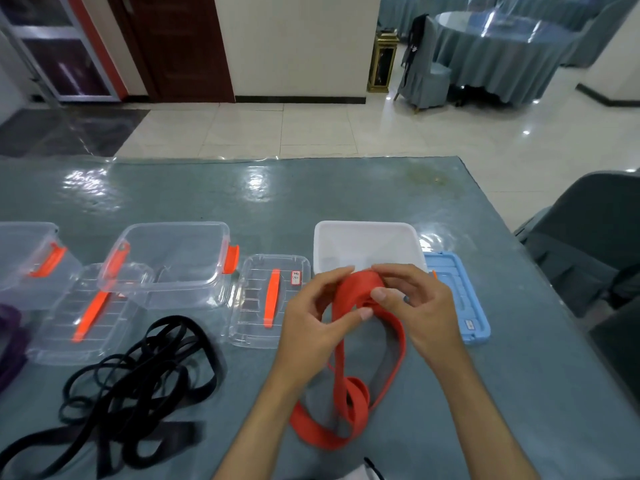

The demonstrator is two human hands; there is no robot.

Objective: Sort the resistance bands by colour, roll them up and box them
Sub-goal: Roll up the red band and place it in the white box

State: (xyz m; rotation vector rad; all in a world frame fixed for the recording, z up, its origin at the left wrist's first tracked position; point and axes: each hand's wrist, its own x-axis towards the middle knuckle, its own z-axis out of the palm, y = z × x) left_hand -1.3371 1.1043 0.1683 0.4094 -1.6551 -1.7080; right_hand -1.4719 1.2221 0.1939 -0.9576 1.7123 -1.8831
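A red resistance band [349, 400] is partly rolled between both hands; its loose loop trails down onto the table toward me. My left hand [311, 317] grips the roll from the left, thumb on the band. My right hand [412, 306] pinches the roll's right side. Just behind the hands stands an open white box [367, 244]. A tangle of several black bands [138, 379] lies on the table at the left. A purple band [8, 337] shows at the far left edge.
Two clear boxes with orange latches [173, 258] [27, 261] stand at the left, with clear lids [268, 299] [83, 320] lying flat beside them. A blue lid [460, 299] lies right of the white box. A grey chair [588, 237] stands past the table's right edge.
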